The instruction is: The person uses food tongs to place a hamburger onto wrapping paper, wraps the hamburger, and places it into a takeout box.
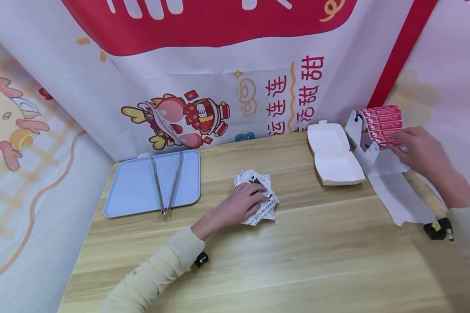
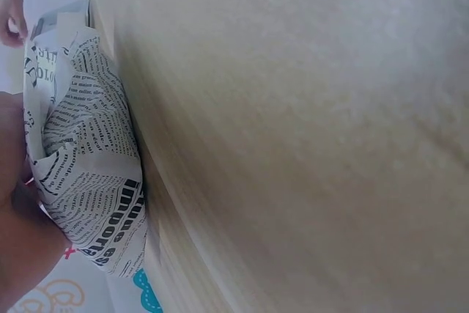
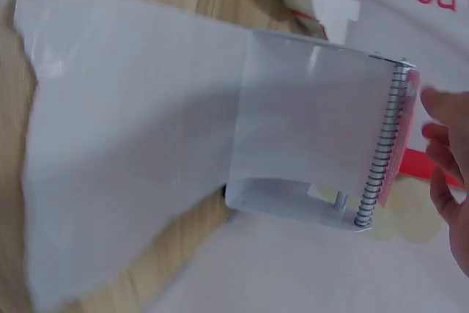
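My left hand (image 1: pixel 240 203) rests on a folded packet in newspaper-print paper (image 1: pixel 264 213) in the middle of the table, fingers draped over its top. Close up in the left wrist view, the wrapped packet (image 2: pixel 95 144) has creased, tucked sides; what is inside is hidden. At the right, my right hand (image 1: pixel 423 148) is at the label dispenser (image 1: pixel 370 152), its fingertips right by the roll of red printed labels (image 1: pixel 381 119). The right wrist view has loosely bent fingers (image 3: pixel 443 155) beside the red label edge (image 3: pixel 399 137), past a ribbed roller (image 3: pixel 382 144).
An open white carton (image 1: pixel 338 165) stands left of the dispenser. A pale backing strip (image 1: pixel 403 200) trails from it over the table (image 1: pixel 297 261). On the left, metal tongs (image 1: pixel 174 184) lie across a blue tray (image 1: pixel 129 187). A printed banner (image 1: pixel 219 65) hangs behind.
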